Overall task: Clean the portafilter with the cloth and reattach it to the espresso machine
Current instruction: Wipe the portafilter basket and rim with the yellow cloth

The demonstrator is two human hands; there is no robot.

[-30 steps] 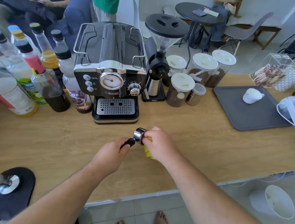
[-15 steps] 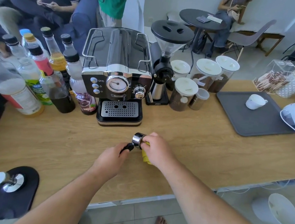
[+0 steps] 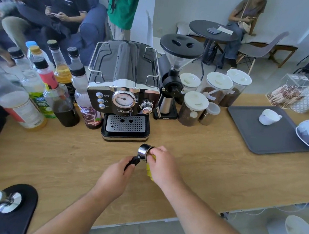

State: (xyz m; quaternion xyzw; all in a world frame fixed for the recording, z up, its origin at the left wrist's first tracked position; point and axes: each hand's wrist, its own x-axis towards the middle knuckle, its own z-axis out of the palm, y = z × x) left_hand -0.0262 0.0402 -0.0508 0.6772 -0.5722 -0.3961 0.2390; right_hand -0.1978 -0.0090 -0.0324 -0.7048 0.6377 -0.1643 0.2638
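Right now the steel portafilter with its stubby black handle is held just above the pale wooden table, a little in front of the drip tray of the chrome-and-black espresso machine. The left hand is wrapped tight around the handle, which looks the sound place to grip: a metal head this solid is probably heavy and rigid, and its polished wall likely slick. The right hand is closed around a soft yellow cloth and presses it against the basket side; whether cloth reaches inside the basket cannot be told. The cloth should bunch and conform readily, so firm finger pressure through it seems needed. Cleaning looks under way; reattaching remains.
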